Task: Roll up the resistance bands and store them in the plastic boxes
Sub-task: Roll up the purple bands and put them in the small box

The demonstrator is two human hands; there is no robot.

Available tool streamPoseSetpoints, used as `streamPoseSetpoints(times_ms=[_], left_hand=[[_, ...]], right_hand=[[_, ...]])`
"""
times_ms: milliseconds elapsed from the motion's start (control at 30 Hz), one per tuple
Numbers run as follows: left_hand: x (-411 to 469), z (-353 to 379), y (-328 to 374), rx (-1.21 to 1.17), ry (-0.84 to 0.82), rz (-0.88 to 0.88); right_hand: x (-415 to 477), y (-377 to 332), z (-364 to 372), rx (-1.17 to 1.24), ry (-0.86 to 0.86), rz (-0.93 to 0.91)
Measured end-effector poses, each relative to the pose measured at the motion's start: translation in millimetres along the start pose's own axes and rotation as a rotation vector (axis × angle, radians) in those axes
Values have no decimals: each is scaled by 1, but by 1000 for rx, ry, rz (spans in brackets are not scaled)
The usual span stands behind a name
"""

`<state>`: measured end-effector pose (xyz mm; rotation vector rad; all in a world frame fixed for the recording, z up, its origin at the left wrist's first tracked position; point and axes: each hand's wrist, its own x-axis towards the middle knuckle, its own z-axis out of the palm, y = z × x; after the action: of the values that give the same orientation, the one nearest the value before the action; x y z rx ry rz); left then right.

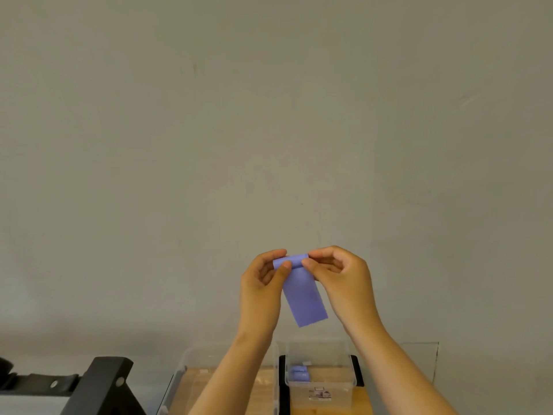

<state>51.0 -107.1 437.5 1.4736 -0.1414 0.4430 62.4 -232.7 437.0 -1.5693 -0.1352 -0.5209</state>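
Between both hands' (259, 287) (344, 278) grip, band (303, 295) rolled at top, tail hanging.

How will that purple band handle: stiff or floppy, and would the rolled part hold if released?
The purple band is probably floppy and light: its free tail hangs limp below the rolled top. The roll may well loosen if released, since the left hand and right hand both pinch its ends.

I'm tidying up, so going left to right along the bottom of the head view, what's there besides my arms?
Black stand → large clear plastic box → small clear plastic box holding rolled purple bands.
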Motion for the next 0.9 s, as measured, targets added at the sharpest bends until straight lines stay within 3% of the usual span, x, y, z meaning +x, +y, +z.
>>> streamPoseSetpoints(times_ms=[433, 667, 900], left_hand=[[6, -2, 0, 23, -8, -5], [12, -14, 4, 27, -75, 31], [7, -18, 4, -2, -201, -15]], right_hand=[[4, 0, -2, 56, -73, 50], [6, -6, -2, 113, -196, 124], [8, -5, -4, 74, -226, 56]])
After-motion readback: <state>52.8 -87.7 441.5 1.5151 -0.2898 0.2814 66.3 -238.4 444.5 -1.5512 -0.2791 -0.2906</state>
